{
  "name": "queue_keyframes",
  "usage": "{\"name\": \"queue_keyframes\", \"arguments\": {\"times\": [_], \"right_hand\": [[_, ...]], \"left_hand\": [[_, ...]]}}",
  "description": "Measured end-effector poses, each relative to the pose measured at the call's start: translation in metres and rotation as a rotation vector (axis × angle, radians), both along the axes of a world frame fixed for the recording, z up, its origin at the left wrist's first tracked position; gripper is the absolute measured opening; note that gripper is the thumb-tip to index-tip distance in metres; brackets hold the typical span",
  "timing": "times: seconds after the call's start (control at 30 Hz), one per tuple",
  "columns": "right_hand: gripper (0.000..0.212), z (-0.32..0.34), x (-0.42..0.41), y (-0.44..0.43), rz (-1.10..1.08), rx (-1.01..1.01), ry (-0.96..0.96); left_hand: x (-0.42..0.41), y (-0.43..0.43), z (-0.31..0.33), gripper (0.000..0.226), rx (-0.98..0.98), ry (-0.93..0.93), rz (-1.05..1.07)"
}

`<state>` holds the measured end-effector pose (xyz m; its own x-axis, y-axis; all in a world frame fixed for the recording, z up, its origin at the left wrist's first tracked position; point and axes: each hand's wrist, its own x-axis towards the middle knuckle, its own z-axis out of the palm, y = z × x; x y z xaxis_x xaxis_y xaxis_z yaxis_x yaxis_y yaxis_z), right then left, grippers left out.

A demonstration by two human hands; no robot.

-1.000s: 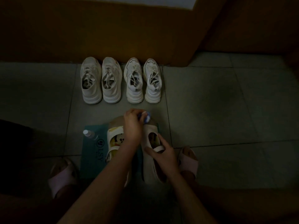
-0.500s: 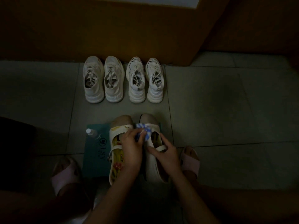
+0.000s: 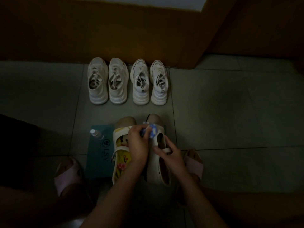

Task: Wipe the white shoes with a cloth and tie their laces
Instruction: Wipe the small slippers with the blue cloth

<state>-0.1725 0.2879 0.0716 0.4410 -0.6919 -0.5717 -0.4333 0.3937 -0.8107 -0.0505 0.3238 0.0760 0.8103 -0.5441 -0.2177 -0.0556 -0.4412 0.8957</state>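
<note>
Left hand (image 3: 137,145) curled round cloth (image 3: 152,131), pressing shoe (image 3: 152,163) on mat's (image 3: 98,155) right edge | right hand (image 3: 172,155) pinched strap (image 3: 166,150) | shoe probably light, upper soft, sole stiff: steady by strap or heel | sneakers (image 3: 117,83) stood beyond mat

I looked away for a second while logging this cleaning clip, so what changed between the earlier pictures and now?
The left hand, gripping the blue-and-white cloth, drew back from the toe of the strap shoe to its upper edge, nearer the person. The right hand keeps holding that shoe. The sneakers by the wall, bottle and mat stayed put.
</note>
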Motion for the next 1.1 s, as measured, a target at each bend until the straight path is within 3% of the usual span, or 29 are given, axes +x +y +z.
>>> {"name": "queue_keyframes", "arguments": {"times": [0.07,0.23,0.53,1.1], "right_hand": [[0.043,0.0,-0.001,-0.001,0.011,0.006,-0.003],[0.062,0.002,-0.003,-0.003,0.038,0.028,-0.006],[0.063,0.003,-0.011,-0.008,0.034,0.104,-0.016],[0.057,0.008,-0.005,-0.002,-0.064,0.066,-0.021]], "left_hand": [[-0.009,0.01,-0.004,0.01,0.006,0.002,0.003],[-0.034,0.036,-0.008,0.014,0.018,0.108,-0.002],[-0.06,0.057,0.003,0.01,0.089,0.179,0.016],[-0.081,0.089,0.011,0.013,0.178,0.112,-0.111]]}}
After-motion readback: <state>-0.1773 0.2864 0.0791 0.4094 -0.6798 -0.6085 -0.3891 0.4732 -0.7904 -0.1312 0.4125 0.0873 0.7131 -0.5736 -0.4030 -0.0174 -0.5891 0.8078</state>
